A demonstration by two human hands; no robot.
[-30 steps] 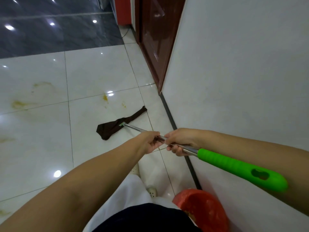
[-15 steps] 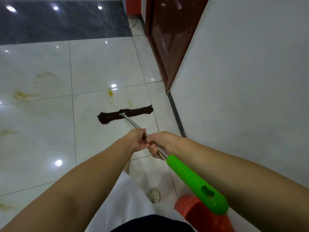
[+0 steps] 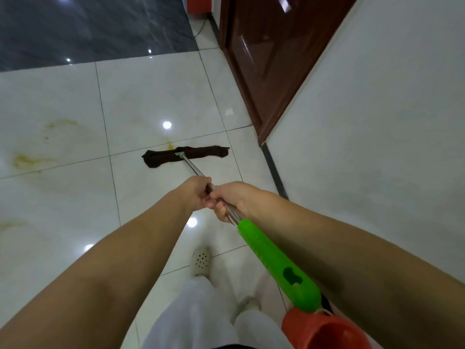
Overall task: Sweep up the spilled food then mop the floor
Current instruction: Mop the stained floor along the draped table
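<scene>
Mop head (image 3: 186, 156): dark cloth, flat on the white floor (image 3: 141, 96) at frame centre, its edge against a yellow stain (image 3: 171, 146), apparently placed to wipe it.
Mop handle (image 3: 274, 263): steel shaft, green grip, slanting to lower right.
Left hand (image 3: 198, 193): curled round the shaft.
Right hand (image 3: 232, 197): wrapped just behind, touching the left.
Other stains (image 3: 27, 159): left of frame, well apart.

A home hallway: glossy white floor tiles (image 3: 156, 96), wooden door (image 3: 264, 61), plain wall (image 3: 377, 122).

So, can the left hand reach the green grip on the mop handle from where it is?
Probably yes, but not directly: the left hand holds the metal pole, and the right hand sits between it and the green grip.
</scene>
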